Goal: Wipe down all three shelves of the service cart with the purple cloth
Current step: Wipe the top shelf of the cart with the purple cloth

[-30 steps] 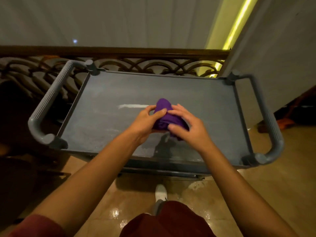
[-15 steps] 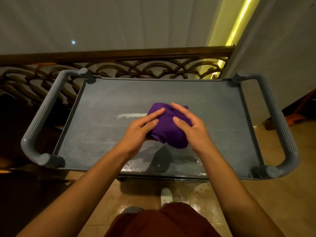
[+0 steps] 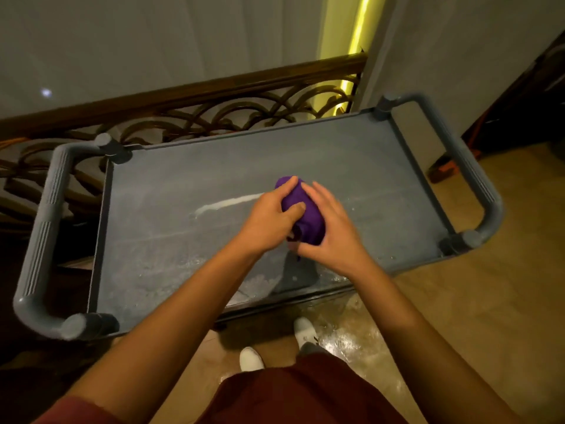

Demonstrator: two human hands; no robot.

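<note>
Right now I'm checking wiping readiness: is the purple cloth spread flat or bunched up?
Bunched up. The purple cloth is a compact wad gripped between the left hand and right hand above the top shelf.

Deep purple cloth (image 3: 302, 215), plain and unpatterned, against a dull blue-grey cart shelf (image 3: 183, 240) marked by one pale whitish streak (image 3: 229, 204) and speckled patches. Grey ribbed cart handles (image 3: 42, 237). Dark brown railing (image 3: 189, 93) with bronze scrolling arches. Glossy beige floor (image 3: 458, 316). White shoes (image 3: 250, 358), maroon clothing (image 3: 293, 393). Yellow-green light strip (image 3: 357, 32) on off-white wall.
</note>
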